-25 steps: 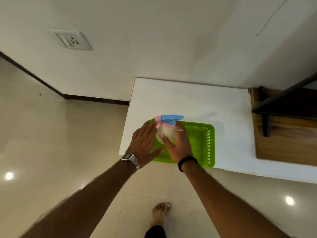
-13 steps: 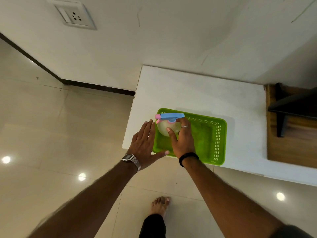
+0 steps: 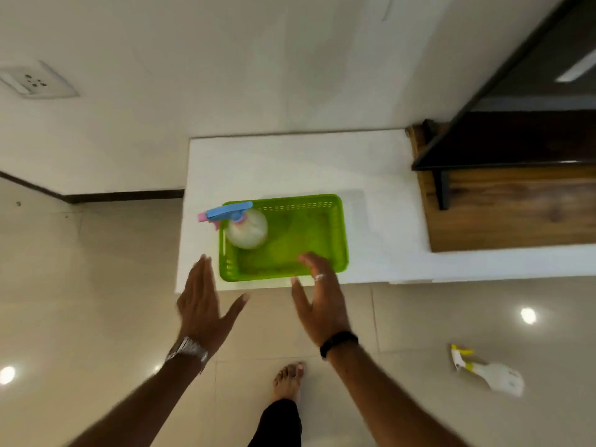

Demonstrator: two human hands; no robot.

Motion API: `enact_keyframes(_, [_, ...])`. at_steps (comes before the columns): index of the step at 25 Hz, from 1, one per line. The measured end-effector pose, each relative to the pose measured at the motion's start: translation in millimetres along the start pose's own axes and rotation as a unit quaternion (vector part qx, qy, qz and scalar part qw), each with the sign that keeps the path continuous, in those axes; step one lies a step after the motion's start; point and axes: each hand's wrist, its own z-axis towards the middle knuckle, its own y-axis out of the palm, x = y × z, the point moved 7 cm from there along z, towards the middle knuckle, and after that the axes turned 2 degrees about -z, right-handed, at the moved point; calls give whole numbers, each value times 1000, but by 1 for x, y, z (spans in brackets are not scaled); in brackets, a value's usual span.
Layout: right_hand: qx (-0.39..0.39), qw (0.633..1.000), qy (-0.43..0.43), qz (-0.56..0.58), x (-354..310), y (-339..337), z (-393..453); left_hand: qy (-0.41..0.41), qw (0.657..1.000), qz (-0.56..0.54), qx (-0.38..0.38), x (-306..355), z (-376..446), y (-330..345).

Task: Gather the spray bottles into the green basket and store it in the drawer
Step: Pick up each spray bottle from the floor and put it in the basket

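While both hands hang flat & wide, holding nothing, the green basket [image 3: 283, 237] sits on the white table [image 3: 290, 166]. Spray bottle w/ blue top [image 3: 246, 232] stands in its 9 o'clock end. Left hand [image 3: 201, 304] is at basket's 7 o'clock, right hand [image 3: 321, 301] at 5. 2nd bottle [image 3: 493, 375] lies on floor [image 3: 80, 285], far off at 4 o'clock.

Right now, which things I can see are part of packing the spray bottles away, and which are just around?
Part of the job:
green basket on the white counter
spray bottle with blue trigger, standing in the basket
spray bottle with yellow trigger, lying on the floor

Just around:
wall socket
wooden shelf
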Motion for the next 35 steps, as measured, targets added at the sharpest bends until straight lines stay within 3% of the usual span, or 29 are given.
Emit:
enact_keyframes(3, [-19, 997, 54, -44, 56, -50, -99, -40, 998, 11, -36, 12, -62, 29])
enact_keyframes(6, [-34, 981, 161, -102, 149, -114, -222, 25, 988, 79, -129, 72, -126, 91])
enact_keyframes(9, [-63, 924, 341, -162, 250, -185, -346, 96, 961, 131, -225, 159, -192, 169])
enact_keyframes(12, [-58, 869, 474, -131, 329, -239, -448, 163, 928, 152, -300, 248, -248, 248])
enact_keyframes(16, [-34, 824, 557, -98, 418, -289, -550, 313, 865, 179, -349, 373, -317, 373])
enact_keyframes(21, [12, 771, 634, -57, 543, -304, -645, 456, 737, 263, -424, 474, -393, 557])
enact_keyframes(25, [87, 746, 659, -42, 656, -297, -685, 510, 655, 305, -467, 503, -446, 705])
enact_keyframes(29, [123, 746, 652, -65, 734, -289, -686, 549, 591, 341, -483, 491, -492, 797])
enact_keyframes(35, [156, 761, 629, 19, 778, -265, -673, 507, 556, 374, -542, 438, -510, 826])
